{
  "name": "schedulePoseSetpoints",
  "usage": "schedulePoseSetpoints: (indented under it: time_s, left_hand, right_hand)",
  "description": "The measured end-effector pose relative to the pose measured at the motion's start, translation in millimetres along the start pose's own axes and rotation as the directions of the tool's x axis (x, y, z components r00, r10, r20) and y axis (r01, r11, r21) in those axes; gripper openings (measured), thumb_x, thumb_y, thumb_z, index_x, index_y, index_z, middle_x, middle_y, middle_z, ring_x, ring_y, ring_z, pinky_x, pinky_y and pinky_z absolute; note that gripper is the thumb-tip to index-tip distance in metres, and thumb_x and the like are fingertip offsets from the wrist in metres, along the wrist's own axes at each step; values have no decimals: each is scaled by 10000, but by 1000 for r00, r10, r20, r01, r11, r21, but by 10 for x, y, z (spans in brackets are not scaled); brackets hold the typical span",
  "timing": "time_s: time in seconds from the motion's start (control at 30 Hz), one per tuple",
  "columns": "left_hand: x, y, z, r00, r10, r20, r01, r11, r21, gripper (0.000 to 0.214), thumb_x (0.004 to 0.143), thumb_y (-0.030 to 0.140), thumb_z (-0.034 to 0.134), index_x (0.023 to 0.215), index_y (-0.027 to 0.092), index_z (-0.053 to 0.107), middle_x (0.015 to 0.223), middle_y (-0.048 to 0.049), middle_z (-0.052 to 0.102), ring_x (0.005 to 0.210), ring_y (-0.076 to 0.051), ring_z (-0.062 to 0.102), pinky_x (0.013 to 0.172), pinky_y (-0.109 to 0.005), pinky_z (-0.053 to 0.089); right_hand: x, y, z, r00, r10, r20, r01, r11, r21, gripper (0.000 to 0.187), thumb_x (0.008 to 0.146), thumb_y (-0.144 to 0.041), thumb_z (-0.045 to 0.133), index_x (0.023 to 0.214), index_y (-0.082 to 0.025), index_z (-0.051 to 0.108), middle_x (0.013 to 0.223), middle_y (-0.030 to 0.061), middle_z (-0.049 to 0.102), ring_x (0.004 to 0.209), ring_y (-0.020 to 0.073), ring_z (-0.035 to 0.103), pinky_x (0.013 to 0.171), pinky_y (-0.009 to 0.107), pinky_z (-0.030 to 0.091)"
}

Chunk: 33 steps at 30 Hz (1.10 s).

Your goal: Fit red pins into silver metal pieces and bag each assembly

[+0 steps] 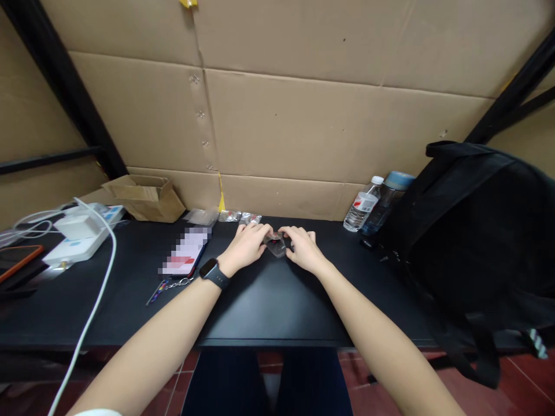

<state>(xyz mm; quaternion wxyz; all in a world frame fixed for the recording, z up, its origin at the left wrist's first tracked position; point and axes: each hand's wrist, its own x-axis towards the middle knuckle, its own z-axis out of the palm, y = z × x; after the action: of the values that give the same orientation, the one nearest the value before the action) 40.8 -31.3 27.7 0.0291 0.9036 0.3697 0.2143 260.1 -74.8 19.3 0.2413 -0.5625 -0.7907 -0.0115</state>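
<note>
A small clear plastic bag [276, 247] with something small and red in it lies between my hands on the black table [277, 312]. My left hand [247, 247], below a dark watch, pinches its left edge with thumb and fingers. From the other side my right hand [304, 248] has its curled fingers closed on the bag's right edge. What the red item inside is, I cannot make out. Just behind my left hand lie more small clear bags [250, 218] with tiny contents.
To the left are a phone [186, 254] with a chain strap, a brown paper bag [147, 196], a white power strip [82, 240] and a loose white cable [97, 294]. On the right stand a water bottle [363, 205], a blue-lidded bottle [390, 199] and a black backpack [477, 242]. Cardboard walls the back.
</note>
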Motion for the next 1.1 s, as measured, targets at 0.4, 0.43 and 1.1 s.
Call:
schedulePoseSetpoints:
  time_s: [0.4, 0.43, 1.1]
  left_hand:
    - [58, -66, 17, 983, -183, -1, 182, 978, -106, 127, 922, 297, 556, 901, 252, 674, 937, -31, 758, 1028, -257, 645, 989, -443, 314]
    - [63, -77, 11, 979, -203, -3, 201, 970, -140, 128, 920, 303, 558, 908, 253, 675, 939, -21, 766, 1005, -248, 662, 982, -433, 323]
    - [109, -89, 15, 950, -312, -21, 287, 897, -335, 122, 917, 355, 560, 929, 254, 629, 944, 30, 789, 886, -197, 713, 910, -357, 408]
  right_hand:
    - [78, 97, 29, 989, 150, -19, -148, 985, 84, 95, 912, -251, 650, 873, -247, 737, 965, 30, 725, 970, 209, 585, 866, 363, 281]
    - [83, 90, 6, 985, 169, -22, -166, 980, 107, 98, 905, -251, 647, 863, -243, 736, 933, 27, 733, 956, 209, 602, 876, 366, 299]
    - [119, 214, -30, 964, 267, -6, -239, 873, 425, 79, 837, -283, 654, 832, -217, 698, 794, 4, 762, 748, 165, 716, 788, 288, 485]
